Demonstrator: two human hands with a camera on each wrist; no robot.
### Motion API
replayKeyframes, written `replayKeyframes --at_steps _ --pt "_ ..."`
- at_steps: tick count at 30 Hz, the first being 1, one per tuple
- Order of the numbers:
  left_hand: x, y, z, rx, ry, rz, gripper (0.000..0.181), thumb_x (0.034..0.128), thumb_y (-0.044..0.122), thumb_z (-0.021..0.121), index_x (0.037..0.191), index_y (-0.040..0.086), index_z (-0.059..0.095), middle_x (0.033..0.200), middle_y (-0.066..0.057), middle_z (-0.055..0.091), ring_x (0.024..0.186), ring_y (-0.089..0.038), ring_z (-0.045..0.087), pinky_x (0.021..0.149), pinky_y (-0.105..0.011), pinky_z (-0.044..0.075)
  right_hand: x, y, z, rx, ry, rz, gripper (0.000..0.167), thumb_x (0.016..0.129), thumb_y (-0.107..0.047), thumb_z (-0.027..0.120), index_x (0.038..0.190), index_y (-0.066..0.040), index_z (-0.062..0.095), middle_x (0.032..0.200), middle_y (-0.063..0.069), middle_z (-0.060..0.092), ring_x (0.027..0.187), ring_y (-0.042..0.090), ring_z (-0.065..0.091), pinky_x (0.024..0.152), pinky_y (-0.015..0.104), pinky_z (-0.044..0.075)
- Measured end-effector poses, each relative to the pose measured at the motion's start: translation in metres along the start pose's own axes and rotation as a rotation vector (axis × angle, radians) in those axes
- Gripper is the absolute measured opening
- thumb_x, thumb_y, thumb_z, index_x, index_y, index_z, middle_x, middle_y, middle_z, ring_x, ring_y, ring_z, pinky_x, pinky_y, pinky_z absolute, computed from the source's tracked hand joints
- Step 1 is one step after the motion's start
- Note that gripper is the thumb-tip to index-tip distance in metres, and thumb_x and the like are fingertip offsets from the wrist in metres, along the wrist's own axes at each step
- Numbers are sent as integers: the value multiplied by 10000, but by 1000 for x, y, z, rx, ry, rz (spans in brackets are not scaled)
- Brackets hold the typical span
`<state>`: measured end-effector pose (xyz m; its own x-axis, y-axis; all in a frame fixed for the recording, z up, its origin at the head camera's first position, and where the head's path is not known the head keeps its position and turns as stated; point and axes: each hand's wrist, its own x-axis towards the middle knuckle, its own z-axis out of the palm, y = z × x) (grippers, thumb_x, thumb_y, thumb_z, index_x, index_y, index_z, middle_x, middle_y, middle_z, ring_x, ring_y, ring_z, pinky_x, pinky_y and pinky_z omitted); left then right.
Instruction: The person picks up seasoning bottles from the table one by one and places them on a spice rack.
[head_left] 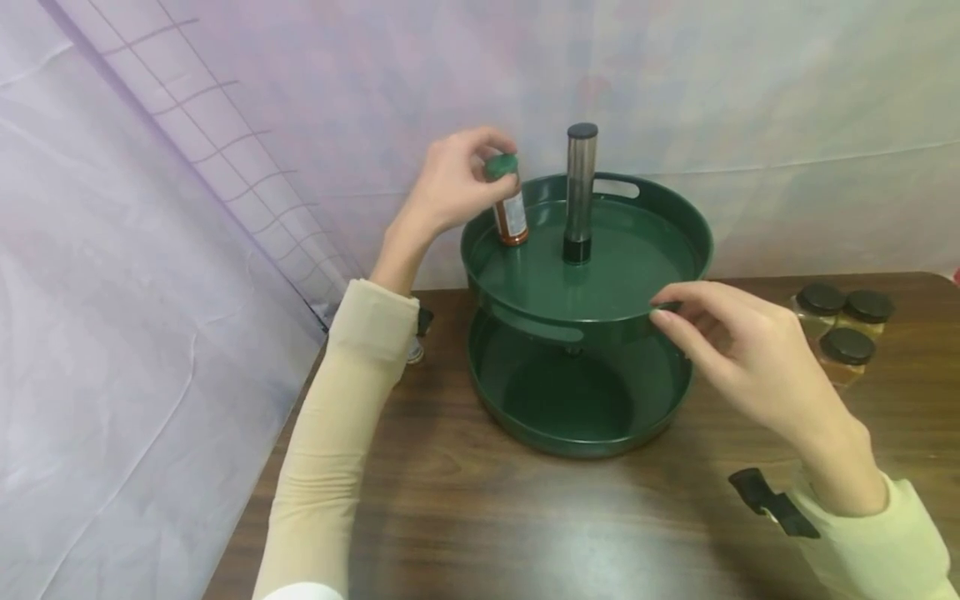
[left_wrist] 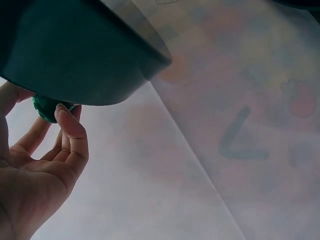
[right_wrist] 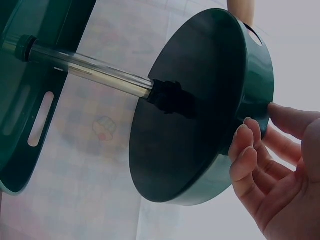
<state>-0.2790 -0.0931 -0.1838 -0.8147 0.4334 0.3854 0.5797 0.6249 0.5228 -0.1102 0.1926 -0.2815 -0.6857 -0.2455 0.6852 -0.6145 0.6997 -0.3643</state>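
A two-tier green turntable tray stands on the table, its upper tray (head_left: 622, 279) above a lower tray (head_left: 585, 448). My left hand (head_left: 457, 179) holds a small spice jar (head_left: 513, 218) by its green cap, at the left inside of the upper tray. The jar has a pale label and reddish-brown contents; whether its base touches the tray I cannot tell. In the left wrist view the green cap (left_wrist: 45, 109) shows between thumb and fingers, the rest hidden by the tray. My right hand (head_left: 757, 358) pinches the upper tray's near right rim between thumb and fingers.
A metal post (head_left: 581, 183) with a black top rises from the upper tray. Three black-lidded jars (head_left: 847, 346) stand together on the table (head_left: 450, 500) at right. A partly hidden small item (head_left: 416, 352) sits behind the left sleeve. Pale fabric (head_left: 750, 100) hangs behind.
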Motion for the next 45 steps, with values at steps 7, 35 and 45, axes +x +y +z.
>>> replayKeyframes --at_steps 7,35,45 --pt "0 -4 3 24 -8 7 383 956 244 648 1315 112 640 1282 -72 634 739 -167 569 659 -291 452 0 -1 0 0 5 -17 263 881 -38 762 1124 -133 725 878 -82 686 717 10 569 666 149 448" --pt "-26 -9 -12 -31 89 -17 677 934 241 707 1531 155 400 1330 -123 525 934 -184 591 789 -312 494 1 1 0 0 19 -32 262 879 -37 763 1121 -132 729 857 -90 674 701 2 559 659 135 439" --pt "-51 -14 -20 -19 160 29 656 929 243 716 1507 117 432 1287 -141 535 918 -205 572 779 -305 495 1 2 1 0 21 -35 258 884 -39 759 1125 -125 727 862 -81 681 705 4 560 659 139 443"
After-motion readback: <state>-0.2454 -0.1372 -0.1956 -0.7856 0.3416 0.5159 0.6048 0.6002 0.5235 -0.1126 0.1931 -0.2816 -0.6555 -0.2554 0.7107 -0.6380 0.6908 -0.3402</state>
